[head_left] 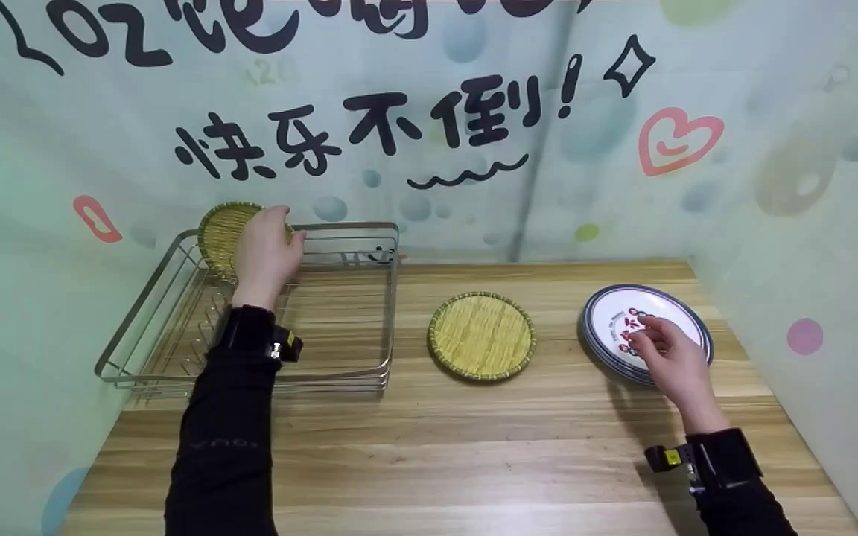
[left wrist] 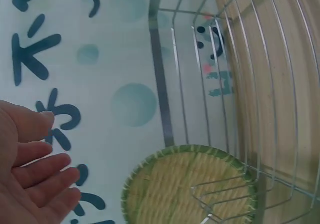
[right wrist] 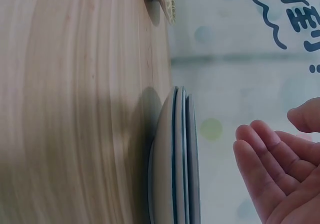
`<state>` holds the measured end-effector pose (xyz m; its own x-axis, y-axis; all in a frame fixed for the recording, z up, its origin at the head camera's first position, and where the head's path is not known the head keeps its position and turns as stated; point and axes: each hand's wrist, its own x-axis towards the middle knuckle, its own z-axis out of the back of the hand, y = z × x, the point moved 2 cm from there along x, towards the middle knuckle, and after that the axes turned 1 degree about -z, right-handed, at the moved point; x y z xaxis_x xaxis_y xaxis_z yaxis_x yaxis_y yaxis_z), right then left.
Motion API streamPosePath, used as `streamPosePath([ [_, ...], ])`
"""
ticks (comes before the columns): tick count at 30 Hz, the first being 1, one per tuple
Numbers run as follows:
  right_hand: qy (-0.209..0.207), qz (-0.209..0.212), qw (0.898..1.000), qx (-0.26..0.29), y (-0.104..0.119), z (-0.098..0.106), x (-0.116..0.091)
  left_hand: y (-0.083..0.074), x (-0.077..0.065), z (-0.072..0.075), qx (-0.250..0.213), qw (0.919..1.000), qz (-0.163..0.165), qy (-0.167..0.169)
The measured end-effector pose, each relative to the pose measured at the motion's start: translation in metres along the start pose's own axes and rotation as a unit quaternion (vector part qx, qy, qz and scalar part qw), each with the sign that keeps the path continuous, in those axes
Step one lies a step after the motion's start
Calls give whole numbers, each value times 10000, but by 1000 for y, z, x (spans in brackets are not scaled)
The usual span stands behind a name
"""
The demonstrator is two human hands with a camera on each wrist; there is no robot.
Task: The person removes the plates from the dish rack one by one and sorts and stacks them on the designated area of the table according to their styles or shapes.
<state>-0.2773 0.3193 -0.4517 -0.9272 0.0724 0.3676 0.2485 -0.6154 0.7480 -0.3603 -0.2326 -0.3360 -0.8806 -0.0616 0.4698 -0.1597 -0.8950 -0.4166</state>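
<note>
A round woven straw mat (head_left: 220, 237) with a green-stitched rim stands tilted on edge at the back left of a wire dish rack (head_left: 392, 313). My left hand (head_left: 268, 249) is beside it and overlaps it in the head view. In the left wrist view that hand (left wrist: 37, 171) has relaxed fingers, with space between it and the mat (left wrist: 175, 189). My right hand (head_left: 676, 368) hovers over a stack of white plates (head_left: 663, 307) with dark blue rims and a red print. The right wrist view shows its fingers loosely bent, holding nothing, apart from the plates (right wrist: 170, 169).
A second round woven mat (head_left: 482, 336) lies flat on the wooden table (head_left: 466, 461), between rack and plates. Upright wire prongs (head_left: 213, 313) rise inside the rack's left part. A printed curtain (head_left: 466, 216) with lettering closes off the back.
</note>
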Motion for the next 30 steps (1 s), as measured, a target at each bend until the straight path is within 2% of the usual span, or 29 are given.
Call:
streamPosePath([
  [6, 59, 174, 9996, 232, 4, -8, 0, 11, 3, -14, 256, 9991, -89, -333],
  [13, 14, 215, 9993, 317, 7, -15, -1, 19, 7, -28, 491, 9969, -319, -526],
  [19, 78, 472, 9976, 492, 10, -20, 1, 25, 11, -39, 722, 9951, -480, -479],
  [26, 236, 732, 9960, 464, 16, -28, 0, 32, 13, -47, 954, 9945, -348, -272],
  [30, 259, 755, 9957, 473, 16, -29, -1, 34, 14, -48, 1115, 9929, -387, -165],
])
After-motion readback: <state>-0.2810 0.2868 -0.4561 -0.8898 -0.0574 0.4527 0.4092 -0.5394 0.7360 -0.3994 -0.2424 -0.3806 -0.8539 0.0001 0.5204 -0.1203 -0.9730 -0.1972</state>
